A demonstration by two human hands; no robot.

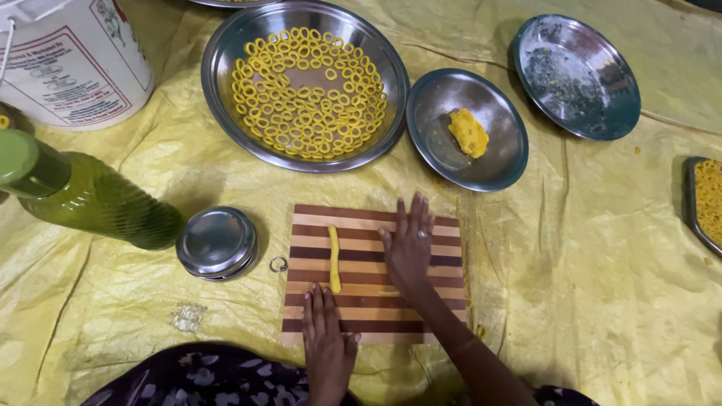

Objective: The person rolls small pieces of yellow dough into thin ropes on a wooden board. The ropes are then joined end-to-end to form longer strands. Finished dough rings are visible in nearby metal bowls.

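A crinkled yellow plastic sheet [587, 248] covers the floor. On it, near me, lies a striped wooden cutting board [374, 274]. My left hand [328, 342] rests flat on the board's near edge, fingers together, holding nothing. My right hand [410, 244] lies flat, palm down, at the board's right side, also holding nothing. A thin yellow dough rope [334, 258] lies lengthwise on the board, just left of my right hand. Farther off, a large steel bowl [226, 83] holds dough rings [308, 94].
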